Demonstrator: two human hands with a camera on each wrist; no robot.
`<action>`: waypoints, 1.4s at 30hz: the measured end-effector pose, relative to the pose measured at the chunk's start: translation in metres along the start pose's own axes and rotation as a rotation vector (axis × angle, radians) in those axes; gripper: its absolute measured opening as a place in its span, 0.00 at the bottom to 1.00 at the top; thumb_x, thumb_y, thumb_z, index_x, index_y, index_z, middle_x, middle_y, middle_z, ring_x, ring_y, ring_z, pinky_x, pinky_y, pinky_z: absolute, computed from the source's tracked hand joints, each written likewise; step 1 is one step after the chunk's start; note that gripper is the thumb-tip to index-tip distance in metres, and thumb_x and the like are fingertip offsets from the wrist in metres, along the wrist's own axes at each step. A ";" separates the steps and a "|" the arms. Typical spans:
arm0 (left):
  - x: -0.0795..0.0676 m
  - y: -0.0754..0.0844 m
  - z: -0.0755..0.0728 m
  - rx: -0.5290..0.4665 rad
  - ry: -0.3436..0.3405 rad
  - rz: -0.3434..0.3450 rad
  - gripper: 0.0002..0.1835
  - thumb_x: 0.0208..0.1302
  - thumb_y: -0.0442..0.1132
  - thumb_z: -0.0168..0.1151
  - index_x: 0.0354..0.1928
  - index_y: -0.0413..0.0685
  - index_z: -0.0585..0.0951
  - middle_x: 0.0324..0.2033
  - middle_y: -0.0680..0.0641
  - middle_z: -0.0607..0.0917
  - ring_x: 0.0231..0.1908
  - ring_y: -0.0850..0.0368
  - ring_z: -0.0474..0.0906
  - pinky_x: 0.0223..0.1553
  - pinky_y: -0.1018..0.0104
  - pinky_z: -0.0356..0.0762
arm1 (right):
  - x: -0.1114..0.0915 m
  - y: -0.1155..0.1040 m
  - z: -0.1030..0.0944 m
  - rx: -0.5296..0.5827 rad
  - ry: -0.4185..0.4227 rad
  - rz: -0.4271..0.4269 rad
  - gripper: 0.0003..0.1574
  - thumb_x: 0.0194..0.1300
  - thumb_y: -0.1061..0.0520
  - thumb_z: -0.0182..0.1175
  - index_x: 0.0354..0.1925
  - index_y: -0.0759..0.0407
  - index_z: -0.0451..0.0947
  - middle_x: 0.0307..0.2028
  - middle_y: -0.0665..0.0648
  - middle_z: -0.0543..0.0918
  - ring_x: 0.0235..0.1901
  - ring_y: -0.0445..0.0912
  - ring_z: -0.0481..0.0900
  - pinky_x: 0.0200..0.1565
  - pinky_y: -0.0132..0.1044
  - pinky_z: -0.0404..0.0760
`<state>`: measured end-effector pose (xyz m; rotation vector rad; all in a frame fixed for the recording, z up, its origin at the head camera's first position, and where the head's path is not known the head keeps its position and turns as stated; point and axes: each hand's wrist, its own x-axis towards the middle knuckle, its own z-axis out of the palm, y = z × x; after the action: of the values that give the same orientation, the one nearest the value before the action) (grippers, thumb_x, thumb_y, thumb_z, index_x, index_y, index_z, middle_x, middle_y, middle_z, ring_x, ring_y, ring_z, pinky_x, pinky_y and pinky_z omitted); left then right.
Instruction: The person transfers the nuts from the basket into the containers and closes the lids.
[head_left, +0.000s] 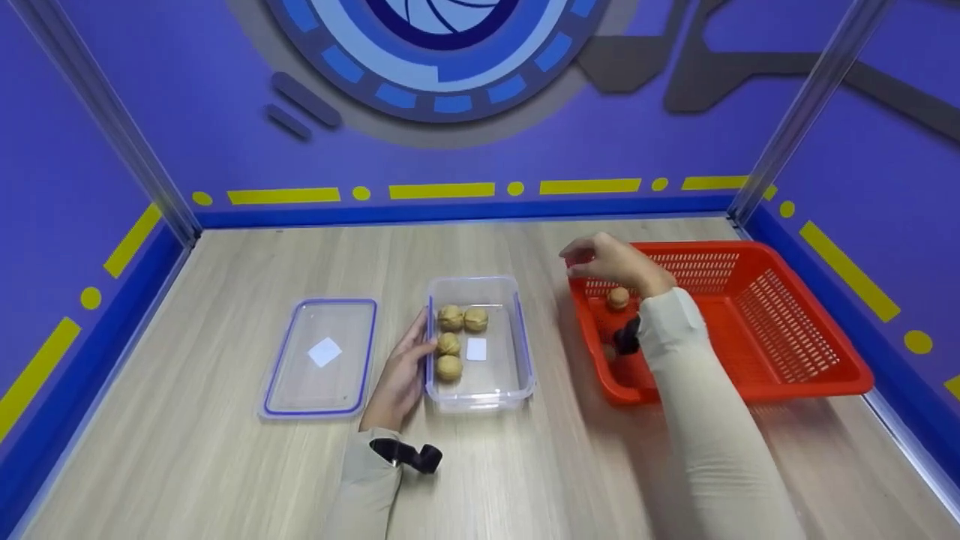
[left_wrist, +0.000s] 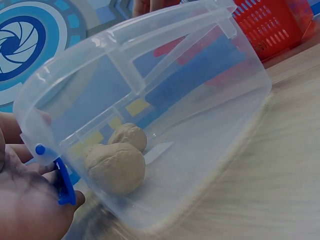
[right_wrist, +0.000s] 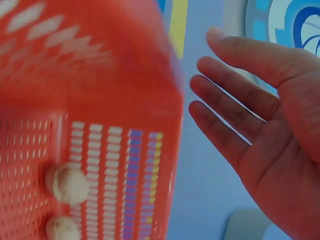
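The left hand (head_left: pixel 401 371) rested against the outside of a clear box (head_left: pixel 480 401), which stood just to its right; fingers and thumb touched the wall near the rim, though whether they pinched it I could not tell; four walnuts (head_left: pixel 450 367) lay in that box, three along the side nearest this hand and one beside the farthest of those. The right hand (head_left: pixel 611 264) hung over the edge of a red basket (head_left: pixel 787 390), holding nothing, its fingers fairly straight and a little apart; below it, inside the basket, two more walnuts (right_wrist: pixel 70 184) showed, and the sleeve (head_left: pixel 682 367) may have hidden others. The work looked partway along, I judged: four walnuts were in the box, at least two were outside it; the lid (head_left: pixel 319 394) lay flat to the left of the left hand, apart from the box, which stood uncovered.
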<state>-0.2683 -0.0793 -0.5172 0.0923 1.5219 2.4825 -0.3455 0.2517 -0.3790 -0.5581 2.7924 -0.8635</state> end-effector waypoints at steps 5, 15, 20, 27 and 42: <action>0.001 0.001 0.002 0.013 0.005 -0.005 0.35 0.68 0.27 0.45 0.75 0.45 0.49 0.76 0.45 0.42 0.76 0.48 0.33 0.76 0.56 0.30 | -0.011 0.024 -0.006 0.011 0.055 -0.007 0.20 0.64 0.62 0.61 0.54 0.66 0.78 0.51 0.66 0.82 0.53 0.57 0.78 0.57 0.54 0.77; 0.000 -0.001 0.001 0.021 0.006 0.000 0.35 0.67 0.27 0.45 0.75 0.45 0.49 0.76 0.44 0.42 0.76 0.47 0.32 0.76 0.55 0.29 | -0.026 0.055 -0.005 -0.006 0.047 0.086 0.23 0.65 0.63 0.59 0.58 0.65 0.75 0.55 0.68 0.79 0.54 0.58 0.77 0.57 0.56 0.77; 0.000 -0.002 0.000 0.032 -0.004 0.013 0.36 0.66 0.26 0.45 0.75 0.42 0.48 0.76 0.42 0.41 0.76 0.47 0.31 0.76 0.55 0.27 | -0.030 0.068 0.000 0.011 0.033 0.165 0.24 0.64 0.63 0.59 0.59 0.63 0.75 0.55 0.68 0.79 0.52 0.58 0.77 0.58 0.58 0.76; 0.000 -0.002 0.002 0.024 0.008 0.001 0.36 0.66 0.27 0.46 0.75 0.44 0.49 0.76 0.44 0.41 0.76 0.47 0.32 0.76 0.55 0.28 | -0.032 0.078 0.007 0.039 -0.028 0.268 0.26 0.64 0.61 0.62 0.60 0.60 0.75 0.48 0.65 0.79 0.33 0.55 0.76 0.33 0.40 0.78; 0.001 -0.001 0.000 0.029 0.011 -0.013 0.36 0.67 0.28 0.45 0.75 0.47 0.49 0.76 0.45 0.41 0.76 0.48 0.31 0.76 0.55 0.29 | -0.030 0.088 0.015 -0.036 -0.031 0.200 0.20 0.59 0.70 0.58 0.51 0.69 0.79 0.43 0.66 0.82 0.39 0.51 0.76 0.43 0.39 0.79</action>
<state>-0.2690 -0.0788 -0.5185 0.0737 1.5578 2.4561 -0.3409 0.3228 -0.4403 -0.2883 2.7803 -0.7574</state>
